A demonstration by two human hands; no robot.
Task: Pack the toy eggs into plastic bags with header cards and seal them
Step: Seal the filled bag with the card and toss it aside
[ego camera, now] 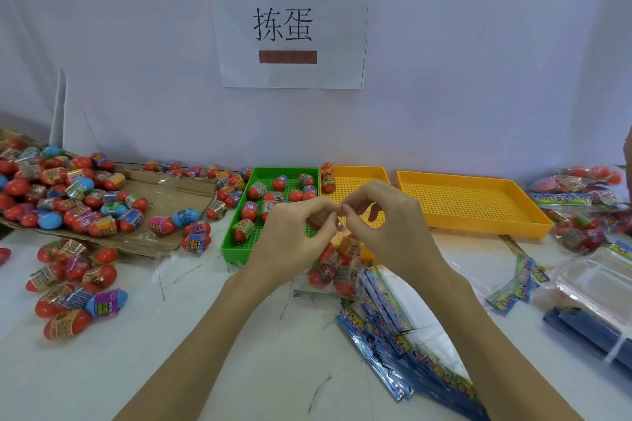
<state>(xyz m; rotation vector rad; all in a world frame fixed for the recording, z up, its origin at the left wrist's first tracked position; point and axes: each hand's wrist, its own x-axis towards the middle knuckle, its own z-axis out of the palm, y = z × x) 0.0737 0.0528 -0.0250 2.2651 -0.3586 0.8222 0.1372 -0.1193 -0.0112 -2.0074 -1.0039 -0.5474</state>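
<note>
Both hands pinch the top of a clear plastic bag [337, 267] of toy eggs, the left hand [290, 236] and right hand [386, 229] meeting fingertip to fingertip just in front of the green tray [239, 243]. The bag hangs to the worktop [205, 335], beside the header cards [386, 314].

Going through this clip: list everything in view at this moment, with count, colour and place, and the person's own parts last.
Loose toy eggs: dozens, mostly red, some blue, on flattened cardboard and table at left.
Green tray: one, centre, about a dozen eggs inside.
Yellow trays: two; nearer one holds two eggs at its far left corner, right one holds none.
Bag of eggs: one, clear, hanging below the hands.
Header-card bags: a stack, blue, front centre-right.
Packed bags: several, far right.
Paper sign: one, white, on wall.
Left hand, right hand: fingers pinching the bag's top.
</note>
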